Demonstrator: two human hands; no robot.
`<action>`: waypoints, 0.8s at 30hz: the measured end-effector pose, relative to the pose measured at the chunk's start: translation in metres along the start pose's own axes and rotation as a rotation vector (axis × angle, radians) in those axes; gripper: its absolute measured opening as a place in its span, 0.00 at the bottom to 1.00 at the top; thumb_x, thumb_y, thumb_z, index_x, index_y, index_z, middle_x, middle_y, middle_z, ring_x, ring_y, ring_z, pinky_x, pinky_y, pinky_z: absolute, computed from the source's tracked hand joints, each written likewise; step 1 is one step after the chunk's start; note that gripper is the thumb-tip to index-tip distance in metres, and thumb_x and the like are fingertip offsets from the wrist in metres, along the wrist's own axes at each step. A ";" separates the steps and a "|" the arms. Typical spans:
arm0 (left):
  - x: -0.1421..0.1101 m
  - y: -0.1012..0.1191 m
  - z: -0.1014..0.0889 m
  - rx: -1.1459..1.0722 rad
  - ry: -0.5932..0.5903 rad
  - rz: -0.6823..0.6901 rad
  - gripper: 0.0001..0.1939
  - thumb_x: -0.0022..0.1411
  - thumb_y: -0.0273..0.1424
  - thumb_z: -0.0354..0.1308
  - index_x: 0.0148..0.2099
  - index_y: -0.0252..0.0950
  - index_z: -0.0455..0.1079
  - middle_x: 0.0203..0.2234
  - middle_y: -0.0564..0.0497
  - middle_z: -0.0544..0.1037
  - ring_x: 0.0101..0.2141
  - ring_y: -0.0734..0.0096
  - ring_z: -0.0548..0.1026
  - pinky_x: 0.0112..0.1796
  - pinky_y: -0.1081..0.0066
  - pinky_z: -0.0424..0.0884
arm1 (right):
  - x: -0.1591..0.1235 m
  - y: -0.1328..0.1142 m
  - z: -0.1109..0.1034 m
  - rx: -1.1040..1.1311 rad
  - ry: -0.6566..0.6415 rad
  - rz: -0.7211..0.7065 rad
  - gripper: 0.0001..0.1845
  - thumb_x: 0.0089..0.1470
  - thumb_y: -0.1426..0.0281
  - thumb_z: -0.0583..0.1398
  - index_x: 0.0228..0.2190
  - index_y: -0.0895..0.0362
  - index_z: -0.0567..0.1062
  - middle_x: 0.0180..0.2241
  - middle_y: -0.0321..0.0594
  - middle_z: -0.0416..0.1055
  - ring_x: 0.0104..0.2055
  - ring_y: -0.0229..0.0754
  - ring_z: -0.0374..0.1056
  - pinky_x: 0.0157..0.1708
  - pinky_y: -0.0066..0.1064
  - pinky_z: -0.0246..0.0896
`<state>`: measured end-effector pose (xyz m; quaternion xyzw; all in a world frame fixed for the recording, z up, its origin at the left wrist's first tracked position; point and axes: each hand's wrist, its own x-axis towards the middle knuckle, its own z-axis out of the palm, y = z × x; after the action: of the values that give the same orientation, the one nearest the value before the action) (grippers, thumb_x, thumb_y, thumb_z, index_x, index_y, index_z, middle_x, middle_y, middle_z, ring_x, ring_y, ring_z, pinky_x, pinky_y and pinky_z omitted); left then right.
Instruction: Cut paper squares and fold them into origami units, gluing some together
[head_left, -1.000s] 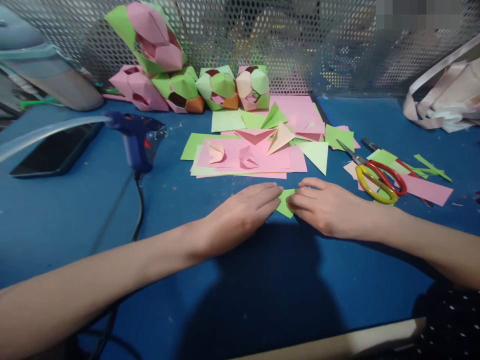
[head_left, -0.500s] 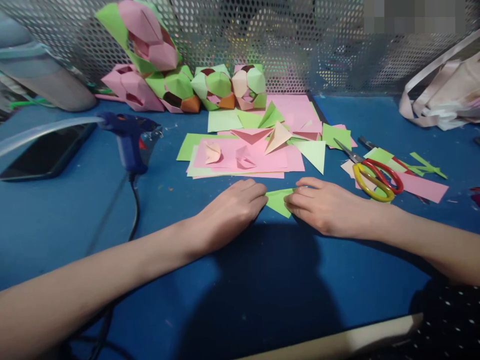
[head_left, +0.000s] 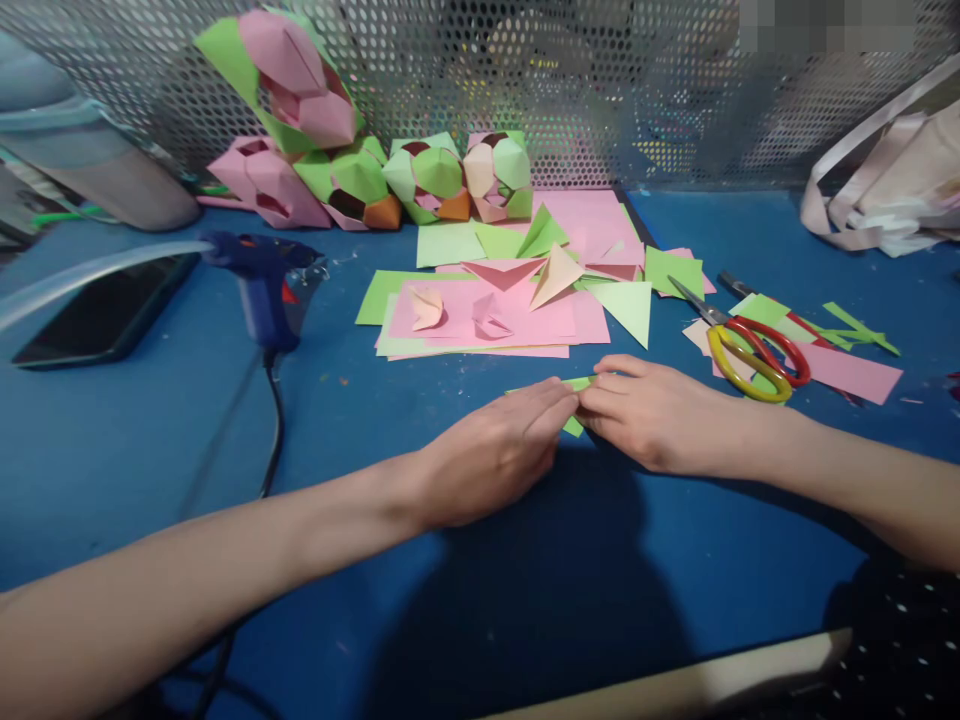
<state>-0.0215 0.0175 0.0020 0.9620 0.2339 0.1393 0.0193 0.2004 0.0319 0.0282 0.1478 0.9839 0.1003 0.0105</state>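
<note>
A small folded piece of green paper (head_left: 574, 427) lies on the blue table in front of me, mostly covered by my hands. My left hand (head_left: 502, 445) rests over its left part, fingers straight and lying flat on it. Bent fingers of my right hand (head_left: 641, 415) hold the paper's right end against the table. The two hands' fingertips nearly meet over it. Just behind them is a stack of pink and green paper sheets (head_left: 551, 325), with a peach folded piece (head_left: 427, 308) and a pink folded piece (head_left: 491, 317) on top.
Scissors (head_left: 757, 355) lie right among paper scraps (head_left: 855, 372). A blue glue gun (head_left: 262, 300) with its cord stands left, beside a phone (head_left: 105, 315). Folded paper balls (head_left: 427, 180) line the perforated metal panel (head_left: 585, 100). A bottle (head_left: 97, 150) is at far left.
My left hand slid left along the green paper with its fingers curled, baring more of it. It has since come back right, fingers straightened, covering the paper. My right hand stays put.
</note>
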 end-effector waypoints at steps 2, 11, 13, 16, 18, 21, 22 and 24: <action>0.001 0.002 -0.001 0.055 -0.050 -0.006 0.19 0.65 0.25 0.43 0.57 0.24 0.59 0.53 0.33 0.70 0.56 0.53 0.67 0.54 0.57 0.68 | 0.000 0.001 -0.001 0.021 -0.008 0.004 0.12 0.60 0.78 0.50 0.34 0.62 0.74 0.34 0.44 0.69 0.35 0.43 0.61 0.42 0.39 0.54; 0.000 0.009 -0.005 0.374 -0.061 0.039 0.20 0.69 0.34 0.44 0.51 0.21 0.66 0.43 0.35 0.75 0.48 0.53 0.73 0.50 0.60 0.69 | 0.000 -0.003 0.003 0.041 0.033 0.068 0.12 0.59 0.78 0.50 0.38 0.66 0.74 0.51 0.56 0.66 0.38 0.45 0.62 0.38 0.38 0.57; 0.003 0.010 -0.006 0.395 -0.053 0.049 0.20 0.69 0.35 0.44 0.49 0.21 0.67 0.41 0.36 0.75 0.44 0.55 0.74 0.47 0.62 0.70 | 0.002 -0.006 0.004 0.009 0.056 0.075 0.13 0.58 0.79 0.51 0.39 0.67 0.73 0.52 0.59 0.66 0.38 0.47 0.63 0.39 0.40 0.56; 0.006 0.012 -0.010 0.414 -0.062 0.032 0.18 0.68 0.35 0.45 0.45 0.25 0.69 0.35 0.39 0.74 0.37 0.58 0.74 0.38 0.63 0.72 | 0.006 -0.011 0.002 -0.068 0.044 0.120 0.13 0.57 0.80 0.50 0.40 0.68 0.73 0.45 0.58 0.72 0.37 0.49 0.64 0.38 0.41 0.55; 0.005 0.013 -0.013 0.437 -0.078 -0.008 0.17 0.68 0.36 0.45 0.40 0.28 0.69 0.31 0.42 0.73 0.32 0.59 0.73 0.32 0.64 0.71 | 0.006 -0.014 -0.003 -0.126 -0.020 0.174 0.12 0.57 0.81 0.49 0.37 0.66 0.73 0.39 0.56 0.73 0.34 0.50 0.66 0.37 0.40 0.54; -0.001 0.015 -0.016 0.478 -0.095 -0.065 0.18 0.67 0.38 0.46 0.36 0.30 0.69 0.28 0.43 0.71 0.29 0.60 0.72 0.27 0.65 0.69 | 0.002 -0.018 -0.008 -0.207 -0.142 0.258 0.11 0.54 0.82 0.51 0.32 0.65 0.72 0.31 0.53 0.74 0.30 0.49 0.67 0.37 0.39 0.53; -0.003 0.015 -0.017 0.492 -0.096 -0.076 0.18 0.67 0.39 0.47 0.36 0.30 0.69 0.27 0.43 0.71 0.28 0.60 0.72 0.26 0.65 0.68 | 0.000 -0.019 -0.009 -0.230 -0.172 0.282 0.10 0.53 0.82 0.51 0.32 0.65 0.72 0.30 0.53 0.74 0.29 0.49 0.67 0.37 0.39 0.52; -0.005 0.015 -0.018 0.510 -0.093 -0.091 0.18 0.67 0.39 0.46 0.35 0.31 0.69 0.26 0.43 0.71 0.27 0.60 0.71 0.25 0.65 0.67 | -0.003 -0.019 -0.010 -0.258 -0.211 0.308 0.10 0.52 0.82 0.52 0.32 0.65 0.72 0.28 0.53 0.73 0.28 0.49 0.67 0.37 0.40 0.50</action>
<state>-0.0245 0.0013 0.0191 0.9298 0.3033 0.0303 -0.2065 0.1969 0.0115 0.0338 0.3035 0.9221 0.2095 0.1169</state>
